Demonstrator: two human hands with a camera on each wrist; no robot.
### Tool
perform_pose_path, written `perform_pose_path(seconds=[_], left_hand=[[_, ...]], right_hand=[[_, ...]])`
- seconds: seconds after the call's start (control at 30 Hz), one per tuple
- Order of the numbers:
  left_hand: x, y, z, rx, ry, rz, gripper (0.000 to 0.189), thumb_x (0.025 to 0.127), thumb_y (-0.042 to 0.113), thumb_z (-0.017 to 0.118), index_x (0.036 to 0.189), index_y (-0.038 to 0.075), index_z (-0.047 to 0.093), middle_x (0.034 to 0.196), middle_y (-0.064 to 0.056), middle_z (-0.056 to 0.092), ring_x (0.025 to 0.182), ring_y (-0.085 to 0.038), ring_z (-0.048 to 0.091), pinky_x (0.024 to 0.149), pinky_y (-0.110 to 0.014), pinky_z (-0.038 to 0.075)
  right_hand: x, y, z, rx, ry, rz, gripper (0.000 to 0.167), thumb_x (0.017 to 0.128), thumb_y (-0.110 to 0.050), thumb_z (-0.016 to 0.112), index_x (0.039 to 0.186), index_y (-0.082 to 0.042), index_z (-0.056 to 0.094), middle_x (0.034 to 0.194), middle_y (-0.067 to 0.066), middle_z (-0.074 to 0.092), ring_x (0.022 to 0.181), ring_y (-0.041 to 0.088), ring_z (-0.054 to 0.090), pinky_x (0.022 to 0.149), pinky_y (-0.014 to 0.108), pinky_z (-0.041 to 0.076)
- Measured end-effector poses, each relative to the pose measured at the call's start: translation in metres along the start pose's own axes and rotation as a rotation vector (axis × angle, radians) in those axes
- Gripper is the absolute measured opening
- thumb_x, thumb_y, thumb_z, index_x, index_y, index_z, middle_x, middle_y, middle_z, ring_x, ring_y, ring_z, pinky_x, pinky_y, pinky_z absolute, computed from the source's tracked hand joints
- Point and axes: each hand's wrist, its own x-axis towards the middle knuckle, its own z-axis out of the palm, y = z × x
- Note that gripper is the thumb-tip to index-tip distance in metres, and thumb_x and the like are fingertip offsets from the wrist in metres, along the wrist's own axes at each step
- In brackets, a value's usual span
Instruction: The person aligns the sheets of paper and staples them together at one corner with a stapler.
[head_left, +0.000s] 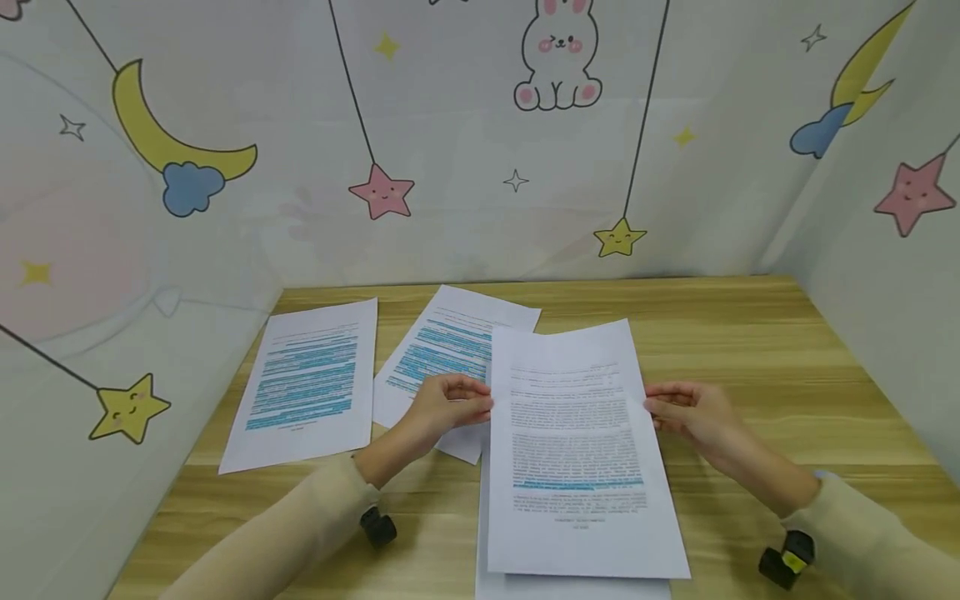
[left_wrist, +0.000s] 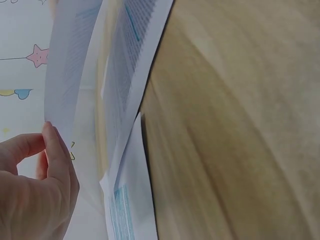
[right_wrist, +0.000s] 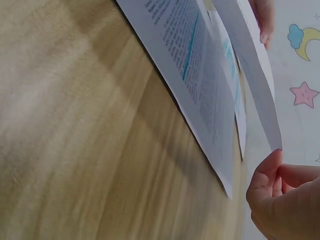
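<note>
A printed sheet of paper [head_left: 577,467] with one blue-highlighted band is held raised over the table, its text upside down in the head view. My left hand [head_left: 450,404] pinches its left edge between thumb and fingers. At the opposite edge, my right hand [head_left: 693,417] pinches it the same way. Both wrist views show the held sheet [right_wrist: 257,100] bowed and apart from the paper [right_wrist: 185,65] lying below. That lower paper also bears print and a blue line; how many sheets lie there I cannot tell.
Left of the hands, two sheets with many blue-highlighted lines lie on the wooden table [head_left: 772,350]: one at far left [head_left: 300,375], another [head_left: 442,337] slanted and partly covered by my left hand and the raised sheet. A patterned white curtain [head_left: 480,233] surrounds the table's back and sides.
</note>
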Motion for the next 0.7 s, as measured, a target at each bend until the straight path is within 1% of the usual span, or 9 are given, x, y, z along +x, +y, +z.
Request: perform_pose_path(seconds=[0.13, 0.23, 0.33, 0.47, 0.57, 0.7], left_hand=[[-0.004, -0.007, -0.002, 0.033, -0.010, -0.021, 0.019, 0.088, -0.001, 0.075, 0.104, -0.007, 0.067, 0.096, -0.015, 0.069, 0.081, -0.021, 0.072, 0.079, -0.034, 0.061], [-0.007, -0.013, -0.003, 0.061, -0.018, -0.036, 0.019, 0.087, -0.001, 0.075, 0.103, -0.007, 0.067, 0.093, -0.015, 0.068, 0.078, -0.019, 0.072, 0.077, -0.033, 0.062], [-0.009, -0.016, -0.003, 0.095, -0.029, -0.043, 0.019, 0.087, 0.001, 0.076, 0.102, -0.006, 0.067, 0.090, -0.013, 0.068, 0.076, -0.018, 0.071, 0.074, -0.031, 0.062], [-0.011, -0.018, -0.003, 0.164, -0.029, -0.031, 0.019, 0.086, 0.002, 0.078, 0.101, -0.005, 0.069, 0.086, -0.011, 0.069, 0.075, -0.017, 0.070, 0.072, -0.030, 0.062], [-0.011, -0.018, -0.003, 0.205, -0.016, -0.019, 0.018, 0.085, 0.002, 0.078, 0.099, -0.005, 0.069, 0.084, -0.009, 0.070, 0.074, -0.017, 0.070, 0.071, -0.030, 0.062], [-0.010, -0.018, -0.003, 0.206, -0.002, -0.013, 0.018, 0.085, 0.000, 0.078, 0.099, -0.006, 0.069, 0.082, -0.009, 0.071, 0.074, -0.018, 0.070, 0.071, -0.031, 0.062]], right_hand=[[-0.001, 0.008, 0.005, -0.025, -0.018, 0.022, 0.028, 0.095, 0.000, 0.066, 0.116, 0.017, 0.060, 0.092, 0.005, 0.071, 0.076, 0.015, 0.067, 0.070, 0.028, 0.061], [-0.002, 0.014, 0.008, -0.057, -0.024, 0.046, 0.030, 0.095, -0.001, 0.066, 0.118, 0.018, 0.058, 0.094, 0.006, 0.071, 0.077, 0.015, 0.067, 0.070, 0.028, 0.060], [-0.004, 0.020, 0.010, -0.076, -0.025, 0.051, 0.033, 0.095, 0.000, 0.066, 0.119, 0.020, 0.056, 0.095, 0.007, 0.070, 0.078, 0.015, 0.066, 0.070, 0.028, 0.060], [-0.006, 0.022, 0.011, -0.080, -0.032, 0.056, 0.034, 0.095, 0.002, 0.065, 0.120, 0.022, 0.054, 0.094, 0.009, 0.069, 0.078, 0.016, 0.067, 0.069, 0.028, 0.061], [-0.006, 0.022, 0.013, -0.088, -0.033, 0.057, 0.033, 0.095, 0.003, 0.065, 0.119, 0.022, 0.053, 0.094, 0.011, 0.070, 0.078, 0.016, 0.068, 0.069, 0.028, 0.061], [-0.005, 0.022, 0.015, -0.116, -0.026, 0.045, 0.031, 0.094, 0.004, 0.065, 0.117, 0.022, 0.054, 0.095, 0.012, 0.070, 0.077, 0.017, 0.068, 0.068, 0.029, 0.061]])
